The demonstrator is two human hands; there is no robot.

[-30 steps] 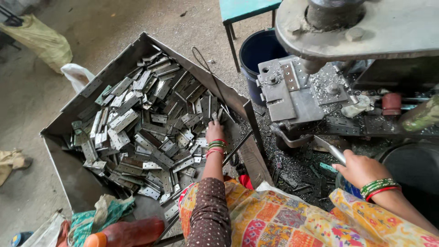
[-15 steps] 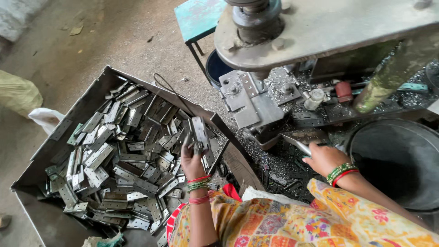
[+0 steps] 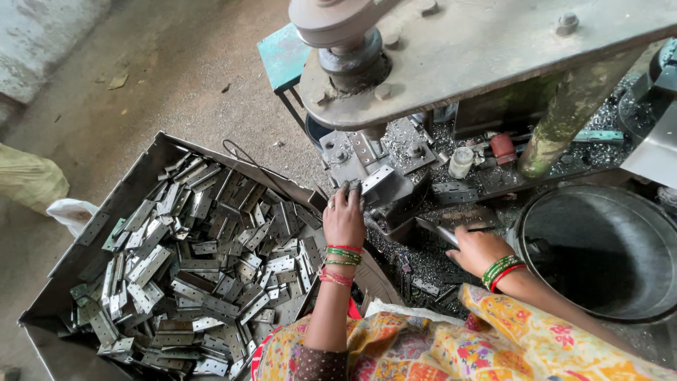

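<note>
Under the press head (image 3: 437, 63), seat the hinge plate (image 3: 377, 178), pinched in the closed left hand (image 3: 344, 219), flat on the die block's (image 3: 367, 166) front edge, while the right hand (image 3: 479, 248), closed around a thin metal tool (image 3: 436, 230), stays clear.
</note>
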